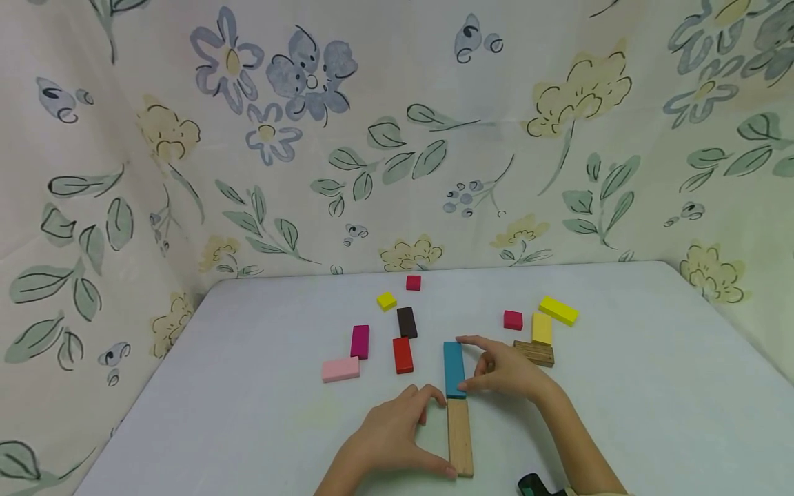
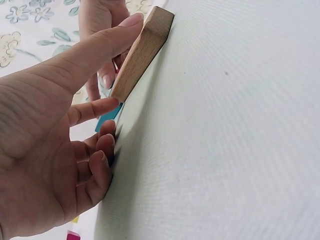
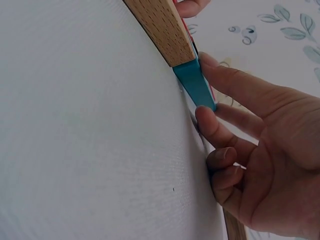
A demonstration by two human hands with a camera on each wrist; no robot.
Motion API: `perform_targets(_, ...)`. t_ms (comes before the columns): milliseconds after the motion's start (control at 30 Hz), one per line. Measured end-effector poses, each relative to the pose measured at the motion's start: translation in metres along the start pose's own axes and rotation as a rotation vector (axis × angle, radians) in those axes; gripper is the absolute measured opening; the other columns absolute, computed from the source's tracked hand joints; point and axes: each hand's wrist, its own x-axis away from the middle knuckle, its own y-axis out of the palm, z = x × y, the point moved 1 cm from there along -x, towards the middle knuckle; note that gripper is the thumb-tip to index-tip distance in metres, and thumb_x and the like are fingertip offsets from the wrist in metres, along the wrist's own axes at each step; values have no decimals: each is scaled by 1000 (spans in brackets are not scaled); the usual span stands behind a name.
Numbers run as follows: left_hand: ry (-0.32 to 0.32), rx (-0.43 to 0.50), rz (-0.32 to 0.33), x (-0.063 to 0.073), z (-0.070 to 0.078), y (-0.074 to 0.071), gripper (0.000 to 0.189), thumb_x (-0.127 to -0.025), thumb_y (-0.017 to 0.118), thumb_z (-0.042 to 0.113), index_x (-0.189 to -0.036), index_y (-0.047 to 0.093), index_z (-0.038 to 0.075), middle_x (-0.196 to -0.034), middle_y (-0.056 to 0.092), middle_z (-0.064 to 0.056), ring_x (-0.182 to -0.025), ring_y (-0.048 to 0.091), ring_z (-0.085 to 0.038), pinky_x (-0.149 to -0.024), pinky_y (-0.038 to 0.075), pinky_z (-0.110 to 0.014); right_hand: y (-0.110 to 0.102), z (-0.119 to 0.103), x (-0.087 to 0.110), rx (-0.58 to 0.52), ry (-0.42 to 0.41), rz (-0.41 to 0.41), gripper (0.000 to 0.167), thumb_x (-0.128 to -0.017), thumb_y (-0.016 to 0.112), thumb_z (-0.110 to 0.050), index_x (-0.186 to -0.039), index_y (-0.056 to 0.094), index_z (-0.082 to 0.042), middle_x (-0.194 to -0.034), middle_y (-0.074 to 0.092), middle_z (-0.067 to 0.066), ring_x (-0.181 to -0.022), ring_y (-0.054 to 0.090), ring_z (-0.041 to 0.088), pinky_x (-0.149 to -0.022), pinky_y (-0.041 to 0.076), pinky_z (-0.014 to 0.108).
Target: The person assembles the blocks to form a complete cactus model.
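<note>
A plain wooden block and a blue block lie end to end in a line on the white table. My left hand spans the wooden block lengthwise, thumb at its near end and index finger at its far end. In the left wrist view the other fingers of that hand curl beside the block. My right hand holds the blue block between the thumb near its close end and the index finger at its far end. The right wrist view shows the wooden block's end against the blue block.
Left of the blue block lie red, dark brown, magenta and pink blocks. Yellow and red blocks sit farther back. Beyond my right hand are several more, including a dark-grained wooden block. Floral cloth hangs behind.
</note>
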Motion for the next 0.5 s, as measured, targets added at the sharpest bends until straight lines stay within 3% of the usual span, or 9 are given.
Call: perform_targets(500,-18,-31,19,0,3,1,59,-74,93,50,-120,60,33,-88,48,11,-69,49,-6,-59,40,-22,0,0,2,-24,-11,-16,80,-85,90,-21,-152,51,-2,-77,62,0,-75,56,18,-65,45,25)
